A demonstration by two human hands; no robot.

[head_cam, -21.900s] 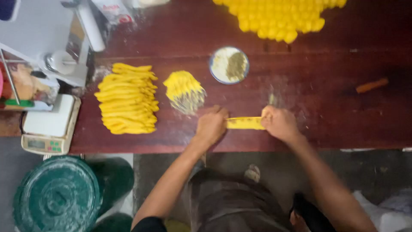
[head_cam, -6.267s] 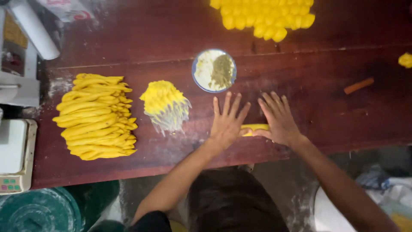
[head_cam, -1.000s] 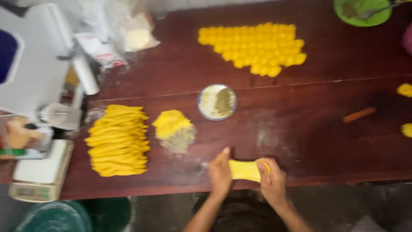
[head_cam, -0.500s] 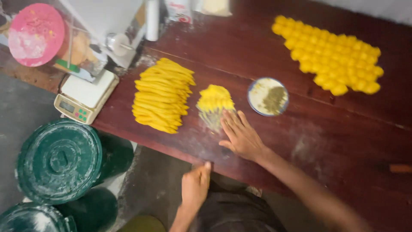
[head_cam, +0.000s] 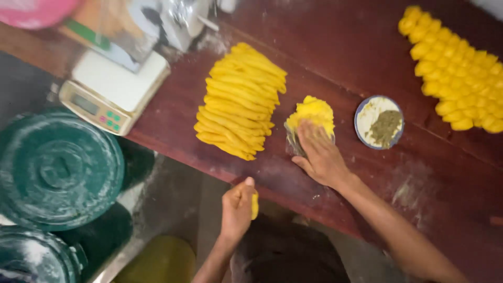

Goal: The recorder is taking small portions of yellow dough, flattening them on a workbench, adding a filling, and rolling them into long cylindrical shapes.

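Right hand [head_cam: 320, 157] lies over the near side of the small yellow dough pile [head_cam: 313, 112]; fingertips sunk into it, contact surface hidden. Clear wrap [head_cam: 291, 140] under the pile shows only at its left edge.

Left hand [head_cam: 236, 207] curls round a yellow dough piece [head_cam: 254, 205]; only a sliver shows past the palm, shape not resolvable.

Shaped yellow pieces [head_cam: 461, 73] run off the right edge; count unknown.

Pink round object [head_cam: 34, 10] and wrapped machine [head_cam: 183, 18] are cut by the top edge and motion-blurred.

Scale [head_cam: 112, 91] display is too small to read.

Lower green lid [head_cam: 31, 257] is cut by the bottom-left corner.
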